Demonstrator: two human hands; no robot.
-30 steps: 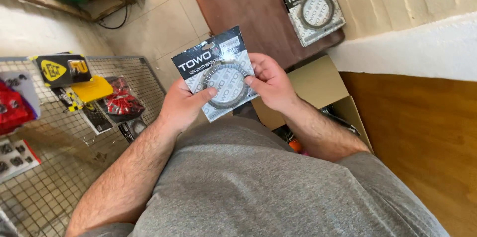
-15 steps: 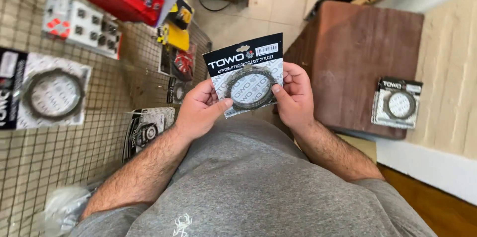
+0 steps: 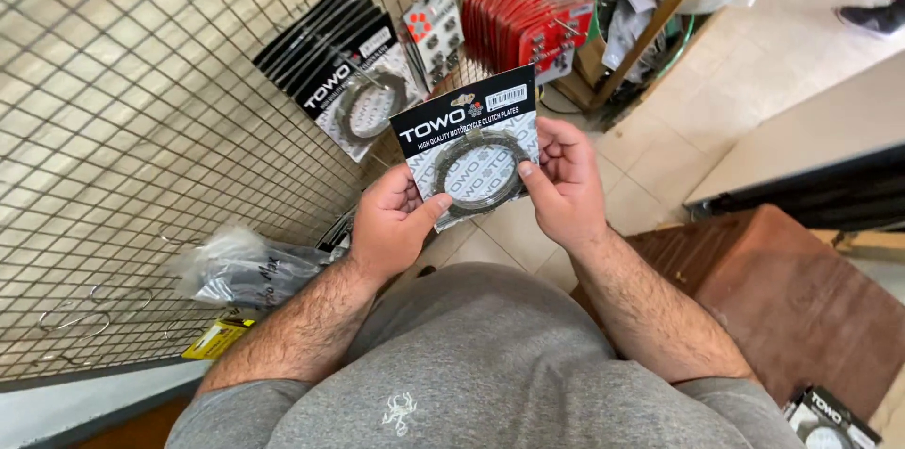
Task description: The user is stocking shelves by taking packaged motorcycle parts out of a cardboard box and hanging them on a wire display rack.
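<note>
We hold a flat black-and-white card pack with a dark ring-shaped plate sealed under clear plastic (image 3: 476, 159) up in front of our chest, before a wire mesh display rack (image 3: 141, 129). Our left hand (image 3: 391, 223) pinches its lower left edge, thumb on the face; our right hand (image 3: 566, 180) closes on the right edge, thumb against the ring. We judge it light and stiff, the plastic front a little slick, best gripped by the card margins. On the rack hang a row of matching black packs with rings (image 3: 344, 67), a small white card of red and dark parts (image 3: 434, 30) and a stack of red packs (image 3: 528, 11); a crumpled clear bag (image 3: 240, 270) and a yellow tag (image 3: 217, 339) sit lower left, and another black pack (image 3: 830, 421) lies lower right.
</note>
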